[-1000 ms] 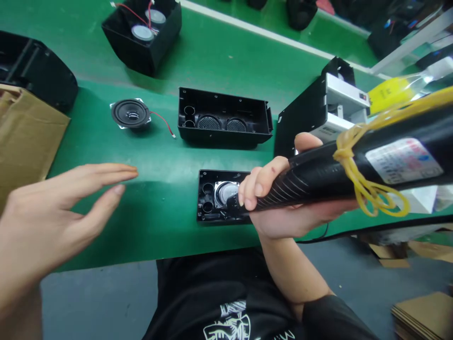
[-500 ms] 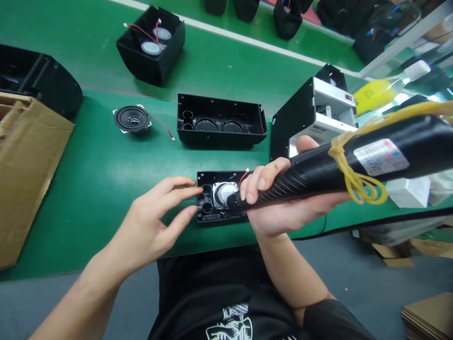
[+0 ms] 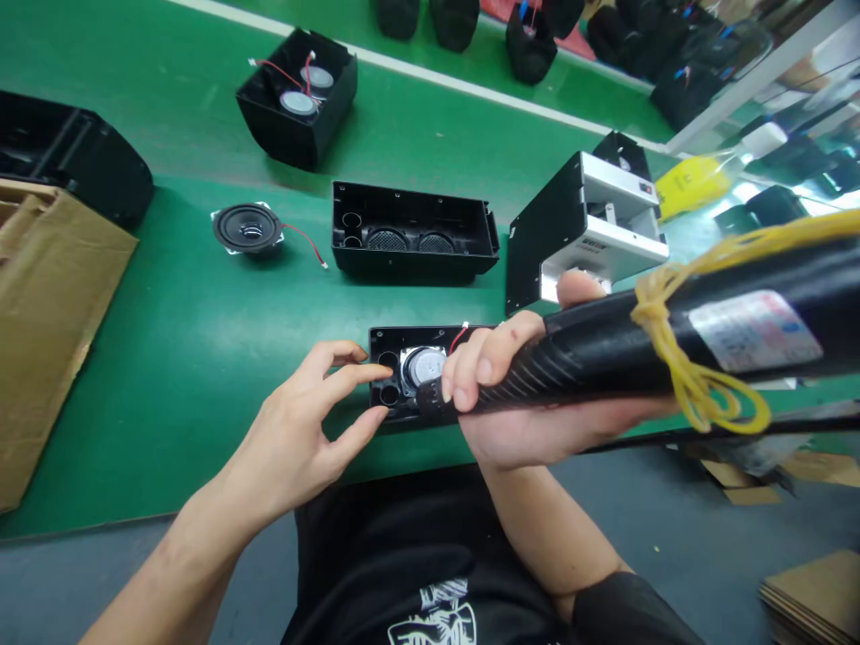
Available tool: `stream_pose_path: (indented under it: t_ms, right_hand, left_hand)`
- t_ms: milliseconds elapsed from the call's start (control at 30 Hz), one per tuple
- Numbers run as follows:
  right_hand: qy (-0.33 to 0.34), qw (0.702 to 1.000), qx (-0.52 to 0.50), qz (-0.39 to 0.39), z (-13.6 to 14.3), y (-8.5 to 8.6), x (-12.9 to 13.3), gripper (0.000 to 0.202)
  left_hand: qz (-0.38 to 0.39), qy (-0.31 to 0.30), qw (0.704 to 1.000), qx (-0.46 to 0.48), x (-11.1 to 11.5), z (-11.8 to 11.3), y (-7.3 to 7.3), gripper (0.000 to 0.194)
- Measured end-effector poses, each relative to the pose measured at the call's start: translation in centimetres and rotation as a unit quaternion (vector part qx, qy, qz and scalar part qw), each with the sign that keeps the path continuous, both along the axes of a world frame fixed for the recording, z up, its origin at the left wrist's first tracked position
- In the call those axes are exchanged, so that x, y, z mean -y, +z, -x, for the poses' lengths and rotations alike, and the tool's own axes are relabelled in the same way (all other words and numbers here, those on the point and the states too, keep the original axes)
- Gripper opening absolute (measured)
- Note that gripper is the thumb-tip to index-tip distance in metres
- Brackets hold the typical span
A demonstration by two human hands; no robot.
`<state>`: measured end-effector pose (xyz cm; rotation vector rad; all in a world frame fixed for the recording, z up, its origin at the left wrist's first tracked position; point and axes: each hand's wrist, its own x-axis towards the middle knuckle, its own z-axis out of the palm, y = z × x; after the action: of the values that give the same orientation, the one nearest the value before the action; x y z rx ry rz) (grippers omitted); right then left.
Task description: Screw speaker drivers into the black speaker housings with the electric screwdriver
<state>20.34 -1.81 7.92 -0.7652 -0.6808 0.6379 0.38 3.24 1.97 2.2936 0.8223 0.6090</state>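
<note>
My right hand (image 3: 511, 385) is wrapped round a black electric screwdriver (image 3: 618, 322), whose body is tied with a yellow band. Its nose points down into a black speaker housing (image 3: 403, 333), covering the bit and part of the near side. Inside the housing sits a round speaker driver (image 3: 425, 365) with its back up and a red wire beyond it. At the housing's left end is my left hand (image 3: 302, 412); its thumb and fingers are spread, the tips over the end wall and near corner. Whether they press on it I cannot tell.
Beyond lies another open black housing (image 3: 409, 262) with two grilles. A loose speaker (image 3: 247, 226) with a red wire is left of it. A silver-and-black machine (image 3: 578, 233) stands at right, a cardboard box (image 3: 60, 331) at left. Farther back is a housing with two speakers (image 3: 296, 116).
My left fingertips have moved slightly farther over the housing's left end. The screwdriver's nose has shifted a little left and down, still in my right hand. The whole view has shifted slightly.
</note>
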Motion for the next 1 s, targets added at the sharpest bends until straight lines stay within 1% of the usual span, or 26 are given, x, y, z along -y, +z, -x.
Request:
stream_pose_path:
  t_ms: [100,200,267,333,433,533,633,700,833,933,1000]
  right_hand:
    - [-0.024,1.0,-0.003,0.016,-0.4,0.4,-0.2,0.058]
    - [-0.047,0.999,-0.001,0.012,-0.9,0.3,-0.5,0.055]
    - [-0.054,0.998,-0.005,-0.01,-1.2,0.2,-0.5,0.053]
    - [-0.059,0.998,0.0,-0.036,-1.5,0.3,-0.5,0.057]
    - [-0.064,0.996,0.025,-0.056,-2.1,1.2,-0.4,0.056]
    - [-0.075,0.994,0.034,-0.069,-2.7,2.4,-0.2,0.048]
    - [-0.068,0.994,0.01,-0.082,-3.1,3.1,0.0,0.045]
    - [-0.069,0.994,-0.003,-0.086,-3.3,3.3,0.0,0.045]
    - [-0.081,0.991,-0.026,-0.101,-3.4,3.5,-0.1,0.045]
    - [-0.065,0.99,-0.05,-0.114,-3.3,4.4,0.2,0.038]
    - [-0.039,0.993,-0.06,-0.089,-3.0,5.3,0.6,0.03]
  left_hand:
    - [0.004,-0.004,1.0,0.0,0.0,0.0,-0.2,0.026]
    - [0.005,-0.005,1.0,-0.007,0.0,0.2,-0.3,0.027]
    - [-0.008,0.001,1.0,-0.02,0.0,0.4,-0.2,0.028]
    - [-0.038,0.012,0.999,-0.035,0.1,0.4,0.1,0.031]
    - [-0.083,0.017,0.995,-0.044,0.3,0.1,1.2,0.032]
    - [-0.099,0.002,0.995,-0.015,0.6,-0.8,2.2,0.03]
    - [-0.089,-0.009,0.995,0.032,0.9,-2.0,2.7,0.024]
    - [-0.08,-0.008,0.995,0.061,1.1,-2.6,2.7,0.017]
    - [-0.089,-0.01,0.99,0.112,1.1,-3.0,2.3,0.014]
    - [-0.115,-0.006,0.987,0.115,1.1,-2.8,2.0,0.009]
    - [-0.13,-0.003,0.986,0.109,1.2,-2.6,1.9,0.013]
